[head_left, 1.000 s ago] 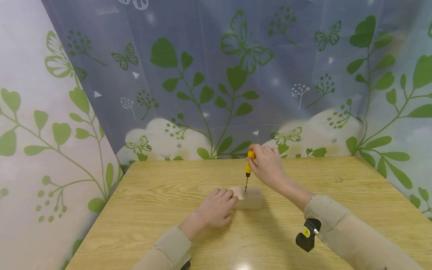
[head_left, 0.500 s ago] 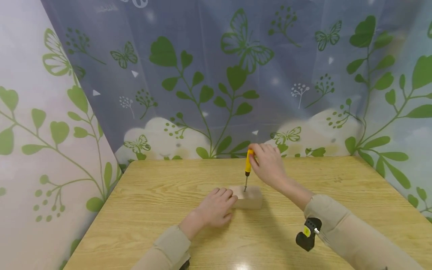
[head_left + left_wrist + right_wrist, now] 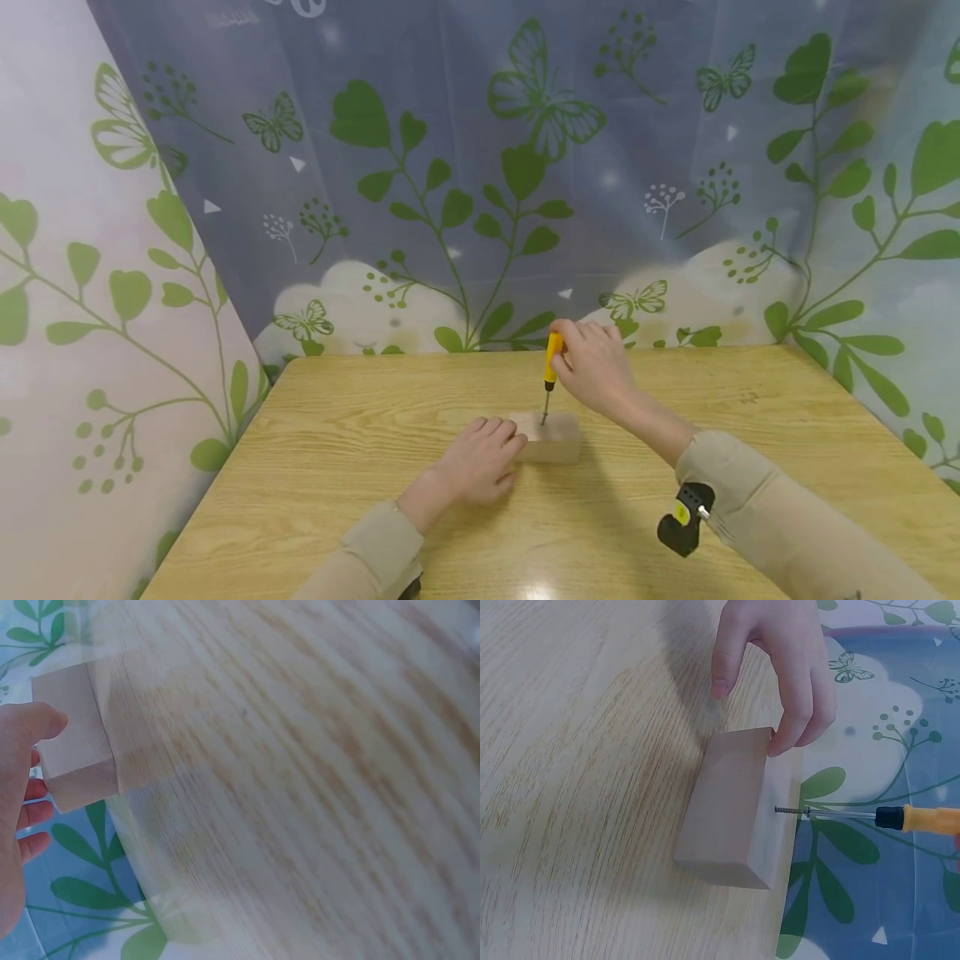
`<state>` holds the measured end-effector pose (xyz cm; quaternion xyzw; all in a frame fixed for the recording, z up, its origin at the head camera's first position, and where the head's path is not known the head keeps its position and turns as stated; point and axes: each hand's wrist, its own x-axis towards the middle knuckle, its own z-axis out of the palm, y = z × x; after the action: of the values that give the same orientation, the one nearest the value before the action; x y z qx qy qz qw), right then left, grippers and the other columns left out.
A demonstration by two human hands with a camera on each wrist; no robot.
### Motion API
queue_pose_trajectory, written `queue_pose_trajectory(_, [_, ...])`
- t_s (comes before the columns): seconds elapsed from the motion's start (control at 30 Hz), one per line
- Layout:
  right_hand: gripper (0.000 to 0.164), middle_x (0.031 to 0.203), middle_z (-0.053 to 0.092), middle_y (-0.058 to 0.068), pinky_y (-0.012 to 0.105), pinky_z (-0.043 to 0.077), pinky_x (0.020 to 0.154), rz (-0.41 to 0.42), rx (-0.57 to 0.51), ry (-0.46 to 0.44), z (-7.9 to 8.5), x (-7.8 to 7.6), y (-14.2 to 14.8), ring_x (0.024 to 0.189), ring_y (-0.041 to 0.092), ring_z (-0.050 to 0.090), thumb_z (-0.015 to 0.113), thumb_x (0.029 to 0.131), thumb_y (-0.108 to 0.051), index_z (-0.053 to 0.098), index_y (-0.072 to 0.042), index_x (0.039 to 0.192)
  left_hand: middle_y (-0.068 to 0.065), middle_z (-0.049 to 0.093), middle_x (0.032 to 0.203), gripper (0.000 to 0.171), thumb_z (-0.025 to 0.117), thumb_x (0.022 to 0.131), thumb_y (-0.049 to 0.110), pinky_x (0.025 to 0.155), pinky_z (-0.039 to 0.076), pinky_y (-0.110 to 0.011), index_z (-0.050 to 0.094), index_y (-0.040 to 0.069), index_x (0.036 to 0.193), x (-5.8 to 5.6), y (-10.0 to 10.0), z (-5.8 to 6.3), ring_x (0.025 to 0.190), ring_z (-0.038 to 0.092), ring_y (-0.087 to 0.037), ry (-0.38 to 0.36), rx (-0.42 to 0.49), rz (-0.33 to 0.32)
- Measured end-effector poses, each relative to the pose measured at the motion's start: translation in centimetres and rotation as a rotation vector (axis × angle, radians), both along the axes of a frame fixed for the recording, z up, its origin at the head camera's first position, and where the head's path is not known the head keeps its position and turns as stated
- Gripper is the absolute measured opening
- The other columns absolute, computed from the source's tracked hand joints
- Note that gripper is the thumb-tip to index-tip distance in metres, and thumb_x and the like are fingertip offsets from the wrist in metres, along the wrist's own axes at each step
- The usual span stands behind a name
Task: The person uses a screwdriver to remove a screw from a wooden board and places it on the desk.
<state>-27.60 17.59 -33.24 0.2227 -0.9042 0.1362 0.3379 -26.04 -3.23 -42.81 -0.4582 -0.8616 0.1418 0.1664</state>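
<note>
A plain wooden block lies on the table, long side facing me. My left hand holds its left end, fingertips bent over the top edge and thumb toward the front. In the right wrist view a threaded screw stands up from the block's top face, part of its shank showing. The tip of a screwdriver with a yellow handle and black collar meets the screw head, nearly upright. My right hand pinches the handle near its top between thumb and fingers.
The wood-grain table extends around the block on all sides. Behind its far edge hangs a blue cloth printed with green leaves and butterflies. A pale printed cloth stands on the left. A black wrist device hangs under the right sleeve.
My right thumb and fingers shift slightly on the screwdriver handle. The block and my left hand stay in place; the head view drifts a little.
</note>
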Motion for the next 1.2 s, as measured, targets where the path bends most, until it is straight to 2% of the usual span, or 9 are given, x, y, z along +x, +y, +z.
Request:
queue_pose_trajectory(0.2, [0.022, 0.076, 0.062, 0.004, 0.038, 0.035, 0.069, 0.034, 0.009, 0.063, -0.02, -0.01, -0.06, 0.068, 0.023, 0.053, 0.067, 0.083, -0.013, 0.058, -0.005, 0.101, -0.001, 0.046, 0.112, 0.043, 0.053, 0.087, 0.039, 0.088, 0.038, -0.030, 0.046, 0.015, 0.123, -0.03, 0.03, -0.19, 0.102, 0.045, -0.017, 0.012, -0.002, -0.002])
queue_pose_trajectory(0.33, [0.021, 0.079, 0.063, 0.006, 0.040, 0.037, 0.070, 0.030, -0.015, 0.033, 0.12, 0.03, -0.17, 0.068, 0.024, 0.054, 0.064, 0.082, -0.008, 0.057, -0.004, 0.101, -0.001, 0.047, 0.113, 0.043, 0.054, 0.087, 0.039, 0.089, 0.038, -0.030, 0.047, 0.015, 0.123, -0.04, 0.00, -0.10, 0.104, 0.046, -0.018, 0.006, 0.004, -0.006])
queue_pose_trajectory(0.47, [0.021, 0.078, 0.063, 0.008, 0.041, 0.038, 0.071, 0.026, -0.041, -0.009, 0.06, 0.09, -0.24, 0.067, 0.023, 0.054, 0.061, 0.083, -0.008, 0.058, -0.001, 0.103, -0.002, 0.047, 0.114, 0.044, 0.054, 0.087, 0.038, 0.089, 0.039, -0.031, 0.048, 0.014, 0.123, 0.00, -0.06, -0.05, 0.104, 0.046, -0.018, 0.002, 0.010, -0.014])
queue_pose_trajectory(0.57, [0.020, 0.079, 0.064, 0.007, 0.040, 0.038, 0.070, 0.031, -0.038, -0.008, 0.02, 0.04, -0.24, 0.067, 0.023, 0.055, 0.061, 0.085, -0.009, 0.059, -0.002, 0.103, -0.002, 0.047, 0.114, 0.043, 0.054, 0.087, 0.038, 0.089, 0.039, -0.031, 0.048, 0.014, 0.123, -0.01, -0.10, -0.05, 0.104, 0.046, -0.018, 0.001, 0.009, -0.016])
queue_pose_trajectory(0.87, [0.021, 0.078, 0.062, 0.006, 0.038, 0.038, 0.064, 0.068, -0.003, 0.110, -0.12, -0.22, -0.03, 0.070, 0.025, 0.055, 0.064, 0.083, -0.006, 0.065, -0.008, 0.104, -0.002, 0.046, 0.115, 0.043, 0.053, 0.088, 0.038, 0.089, 0.038, -0.031, 0.046, 0.014, 0.124, -0.14, -0.06, -0.24, 0.104, 0.045, -0.018, -0.006, 0.007, -0.013])
queue_pose_trajectory(1.03, [0.024, 0.081, 0.063, 0.007, 0.038, 0.038, 0.066, 0.058, -0.007, 0.075, -0.09, -0.16, 0.05, 0.073, 0.027, 0.057, 0.061, 0.082, -0.002, 0.063, -0.007, 0.106, -0.002, 0.045, 0.114, 0.043, 0.053, 0.088, 0.039, 0.088, 0.038, -0.030, 0.046, 0.014, 0.123, -0.14, -0.07, -0.23, 0.103, 0.044, -0.018, -0.001, 0.008, -0.015])
queue_pose_trajectory(1.2, [0.024, 0.084, 0.065, 0.007, 0.038, 0.037, 0.067, 0.052, -0.016, 0.040, -0.05, -0.08, 0.11, 0.075, 0.025, 0.057, 0.065, 0.082, -0.009, 0.060, -0.006, 0.105, -0.001, 0.046, 0.114, 0.043, 0.053, 0.088, 0.039, 0.088, 0.038, -0.030, 0.046, 0.014, 0.123, -0.10, -0.04, -0.19, 0.104, 0.045, -0.018, -0.001, 0.011, -0.013])
